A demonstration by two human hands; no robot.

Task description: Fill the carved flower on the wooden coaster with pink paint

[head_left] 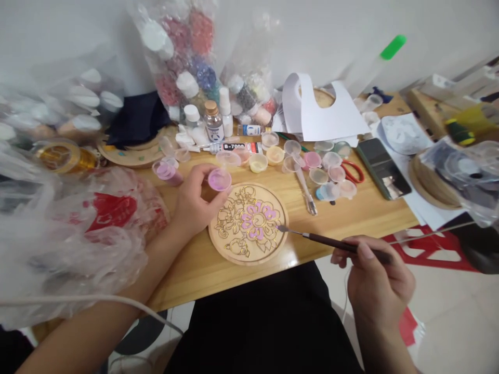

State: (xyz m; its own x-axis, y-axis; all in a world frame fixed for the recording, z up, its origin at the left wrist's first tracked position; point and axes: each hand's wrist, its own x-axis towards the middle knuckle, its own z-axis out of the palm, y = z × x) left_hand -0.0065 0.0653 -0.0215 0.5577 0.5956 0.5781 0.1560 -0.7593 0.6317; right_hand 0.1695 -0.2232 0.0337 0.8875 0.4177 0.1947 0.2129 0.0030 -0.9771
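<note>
Mid-fill, we judge: left fingers (218, 201) grip lilac cup (219, 179) at disc's (220, 245) back-left edge, right fingers (366, 252) hold spatula (327, 241) near its right rim. Next needs steady placement; load unclear.

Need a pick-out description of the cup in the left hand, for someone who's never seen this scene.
On the wooden table, find the round board with gold-outlined flowers near the front edge. By its upper-left rim in the picture, the left hand grips a small cup with pinkish-purple contents. None of the other cups is held.
</note>
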